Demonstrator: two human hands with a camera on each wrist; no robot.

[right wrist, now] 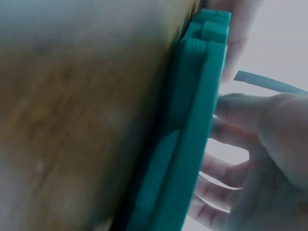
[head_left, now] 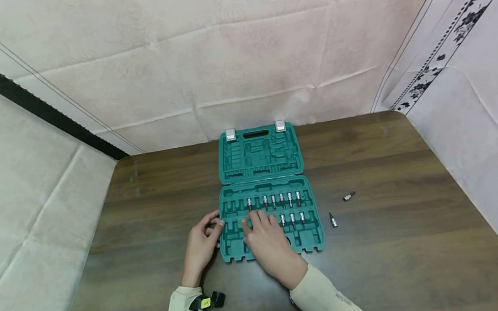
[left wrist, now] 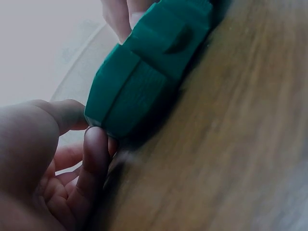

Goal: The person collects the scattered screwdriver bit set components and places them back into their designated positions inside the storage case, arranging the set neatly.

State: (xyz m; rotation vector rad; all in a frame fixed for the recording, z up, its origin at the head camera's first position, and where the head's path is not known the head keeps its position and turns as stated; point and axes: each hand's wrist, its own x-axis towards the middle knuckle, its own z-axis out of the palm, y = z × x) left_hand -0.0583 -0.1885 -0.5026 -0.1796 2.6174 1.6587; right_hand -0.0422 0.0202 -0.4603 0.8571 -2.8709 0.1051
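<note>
A green plastic socket case (head_left: 272, 246) lies unfolded, its lid (head_left: 260, 155) leaning back at the far side. My left hand (head_left: 202, 244) grips the tray's left edge, thumb and fingers at the corner in the left wrist view. My right hand (head_left: 272, 246) reaches over the tray, fingertips down at the lower row of slots. In the right wrist view its fingers (right wrist: 236, 108) go behind the case wall, so I cannot tell whether they pinch a piece. Silver bit sockets (head_left: 281, 200) fill part of the upper row; several more (head_left: 292, 219) sit right of my fingers.
Two loose bit sockets lie on the wooden table (head_left: 399, 205) right of the case: one (head_left: 349, 196) farther back, another (head_left: 333, 220) nearer. Two silver latches (head_left: 280, 125) top the lid. Pale cloth (head_left: 229, 60) hangs behind the table and at both sides.
</note>
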